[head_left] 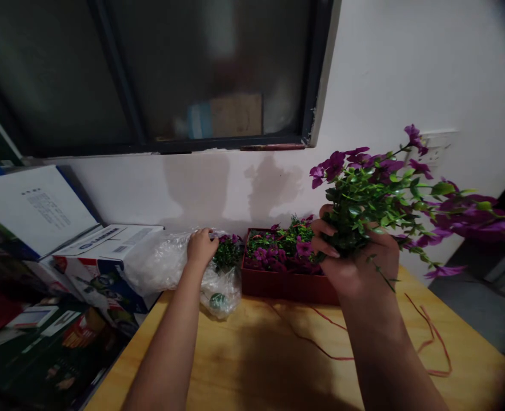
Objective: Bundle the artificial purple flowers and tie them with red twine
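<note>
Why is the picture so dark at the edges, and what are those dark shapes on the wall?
Head view: dim light, corners darkened and bent by the wide lens; the window is murky with blurred reflections. The shapes on the white wall are soft shadows above the left hand and the flower box. The right hand and its purple flower bunch look slightly blurred.

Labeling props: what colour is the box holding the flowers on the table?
Dark red box, seen in the head view.

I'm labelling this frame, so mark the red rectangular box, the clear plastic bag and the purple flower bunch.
red rectangular box (287, 285), head view, front wall
clear plastic bag (158, 262), head view, crinkled left part
purple flower bunch (364, 205), head view, green leafy middle above the right hand (357, 260)
</note>
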Demonstrator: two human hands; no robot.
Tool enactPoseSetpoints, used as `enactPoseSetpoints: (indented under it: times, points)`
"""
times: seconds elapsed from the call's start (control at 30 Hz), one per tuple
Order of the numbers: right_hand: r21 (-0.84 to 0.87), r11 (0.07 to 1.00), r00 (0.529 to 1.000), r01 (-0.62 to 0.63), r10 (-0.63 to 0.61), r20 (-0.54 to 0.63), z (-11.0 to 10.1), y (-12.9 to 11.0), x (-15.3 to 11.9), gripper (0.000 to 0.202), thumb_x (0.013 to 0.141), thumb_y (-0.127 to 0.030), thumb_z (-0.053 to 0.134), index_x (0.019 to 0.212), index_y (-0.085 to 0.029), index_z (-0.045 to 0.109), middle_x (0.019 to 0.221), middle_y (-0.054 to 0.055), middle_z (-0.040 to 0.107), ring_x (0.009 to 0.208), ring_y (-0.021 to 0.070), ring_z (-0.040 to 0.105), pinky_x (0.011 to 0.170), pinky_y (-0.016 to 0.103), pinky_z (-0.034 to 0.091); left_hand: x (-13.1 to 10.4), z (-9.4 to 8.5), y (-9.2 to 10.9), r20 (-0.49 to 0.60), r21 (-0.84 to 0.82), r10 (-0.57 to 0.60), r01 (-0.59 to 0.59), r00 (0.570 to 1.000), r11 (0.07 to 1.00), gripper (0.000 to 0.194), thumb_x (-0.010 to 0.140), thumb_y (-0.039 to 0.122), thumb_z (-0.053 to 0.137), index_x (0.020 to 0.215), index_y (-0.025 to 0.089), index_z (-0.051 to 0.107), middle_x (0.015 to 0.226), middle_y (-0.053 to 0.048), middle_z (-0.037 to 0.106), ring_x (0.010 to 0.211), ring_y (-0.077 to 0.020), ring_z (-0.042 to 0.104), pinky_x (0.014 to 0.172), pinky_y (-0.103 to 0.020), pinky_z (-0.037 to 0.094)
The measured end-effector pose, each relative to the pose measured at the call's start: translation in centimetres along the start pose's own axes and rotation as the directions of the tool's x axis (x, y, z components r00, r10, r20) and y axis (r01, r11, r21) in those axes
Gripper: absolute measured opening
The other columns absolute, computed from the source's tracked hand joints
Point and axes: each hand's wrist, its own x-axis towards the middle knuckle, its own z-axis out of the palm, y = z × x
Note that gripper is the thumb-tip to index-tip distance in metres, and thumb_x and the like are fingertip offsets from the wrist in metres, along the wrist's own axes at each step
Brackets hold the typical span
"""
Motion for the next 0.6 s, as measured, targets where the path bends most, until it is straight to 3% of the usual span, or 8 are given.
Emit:
enactPoseSetpoints:
  times: [0.17,0.3,0.37,0.47,0.6]
  points:
    - [-0.012,1.0,1.0,-0.023,0.023,-0.005,-0.2,-0.1,0.1,0.019,0.061,-0.02,0.065,0.078,-0.022,0.055,0.087,0.003,0.056,0.063,0.0114,0.045,0.041,0.017,0.026,-0.2,1.9,-1.2,0.149,0.014,0.044,-0.046,0.988,0.999,0.06,0.079,0.053,0.066,0.126,0.017,0.06,0.127,-0.016,0.065,0.12,-0.0304,0.058,0.098,-0.034,0.041]
    - [-0.046,0.999,1.0,-0.02,0.02,0.008,-0.3,-0.1,0.1,0.017,0.064,-0.022,0.063,0.078,-0.023,0.055,0.089,0.003,0.057,0.065,0.0118,0.047,0.041,0.018,0.026,-0.3,2.0,-0.4,0.199,0.051,0.047,-0.058,0.979,0.997,0.078,0.064,0.063,0.074,0.128,0.021,0.06,0.133,-0.018,0.06,0.124,-0.0378,0.052,0.101,-0.043,0.039]
    - [-0.055,0.998,1.0,-0.018,0.019,0.023,-0.2,0.0,0.1,0.015,0.064,-0.022,0.063,0.078,-0.024,0.055,0.089,0.003,0.058,0.064,0.0121,0.047,0.041,0.018,0.026,-0.4,1.7,0.4,0.194,0.073,0.036,-0.051,0.98,0.996,0.072,0.061,0.06,0.077,0.12,0.022,0.065,0.131,-0.019,0.06,0.126,-0.0389,0.05,0.103,-0.044,0.037]
    - [-0.057,0.998,0.999,-0.026,0.029,0.038,-0.1,0.0,0.0,0.016,0.064,-0.021,0.062,0.078,-0.024,0.055,0.09,0.003,0.059,0.063,0.0121,0.046,0.041,0.018,0.026,-0.6,1.6,1.7,0.17,0.1,-0.005,-0.012,0.986,0.995,0.053,0.068,0.052,0.074,0.109,0.02,0.069,0.125,-0.02,0.063,0.124,-0.038,0.053,0.102,-0.042,0.037]
    - [-0.066,0.997,0.999,-0.028,0.029,0.017,0.2,0.0,-0.1,0.018,0.064,-0.021,0.062,0.081,-0.025,0.057,0.091,0.004,0.059,0.064,0.0126,0.046,0.041,0.018,0.026,-1.2,2.4,3.2,0.202,0.097,-0.088,0.069,0.975,0.993,0.043,0.079,0.054,0.062,0.098,0.018,0.072,0.105,-0.02,0.071,0.101,-0.0337,0.066,0.086,-0.037,0.046]
